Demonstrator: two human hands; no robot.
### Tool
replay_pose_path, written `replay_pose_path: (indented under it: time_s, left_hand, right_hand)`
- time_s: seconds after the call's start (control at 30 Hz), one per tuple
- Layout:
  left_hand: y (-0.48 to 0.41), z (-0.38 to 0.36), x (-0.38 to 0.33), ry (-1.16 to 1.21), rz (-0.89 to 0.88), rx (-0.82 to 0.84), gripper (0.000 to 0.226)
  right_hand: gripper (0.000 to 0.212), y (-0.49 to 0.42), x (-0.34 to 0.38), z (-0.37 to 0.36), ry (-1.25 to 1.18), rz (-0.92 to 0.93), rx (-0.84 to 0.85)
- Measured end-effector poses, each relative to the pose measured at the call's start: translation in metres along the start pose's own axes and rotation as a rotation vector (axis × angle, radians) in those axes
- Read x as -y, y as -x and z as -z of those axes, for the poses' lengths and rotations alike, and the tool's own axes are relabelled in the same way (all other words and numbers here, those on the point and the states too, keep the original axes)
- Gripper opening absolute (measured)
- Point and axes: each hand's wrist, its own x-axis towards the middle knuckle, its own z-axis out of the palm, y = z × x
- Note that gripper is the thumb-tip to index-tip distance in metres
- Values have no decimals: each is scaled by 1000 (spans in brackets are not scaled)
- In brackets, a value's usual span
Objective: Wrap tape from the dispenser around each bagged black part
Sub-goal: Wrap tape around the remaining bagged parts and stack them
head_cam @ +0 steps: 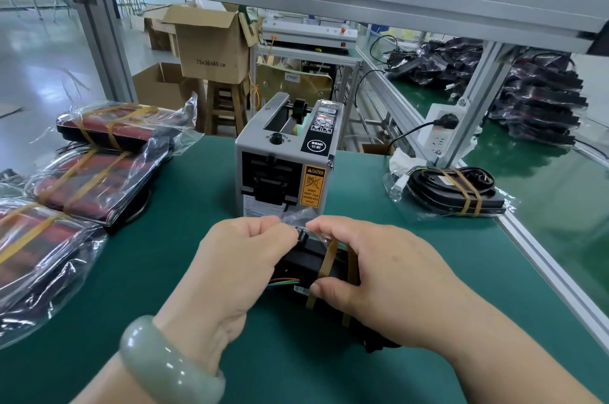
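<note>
Beyond the green mat (164,255), 1 cardboard box (211,54) (marked 75x36x40 cm) sits seemingly on a stool (227,107).

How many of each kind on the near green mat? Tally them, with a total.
Tape dispenser: 1
Taped bagged parts left of it: 3
Taped bagged part right of it: 1
Bagged part held by left hand and right hand: 1
Total: 6
</note>
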Motion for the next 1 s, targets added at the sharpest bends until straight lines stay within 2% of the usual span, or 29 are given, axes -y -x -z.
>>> replay_pose_path:
  time_s: [0.23,0.47,0.63,0.8,1.0]
  left_hand:
    - [3,-3,1,-70,-36,-63,35]
    - [5,-7,1,-138,-71,-129,22]
    - [5,-7,2,-168,-77,-155,19]
    - [4,-7,4,-205,-91,-157,28]
    - [3,-10,4,-237,-117,-172,13]
  right_hand:
    - [62,-1,0,-1,-2,-2,-4]
    - [64,0,-1,-1,-5,22,-16]
    - [70,0,-5,-2,-108,26,-60]
    - [54,-2,-3,-1,-108,71,-87]
    - [38,-3,0,1,-118,112,-81]
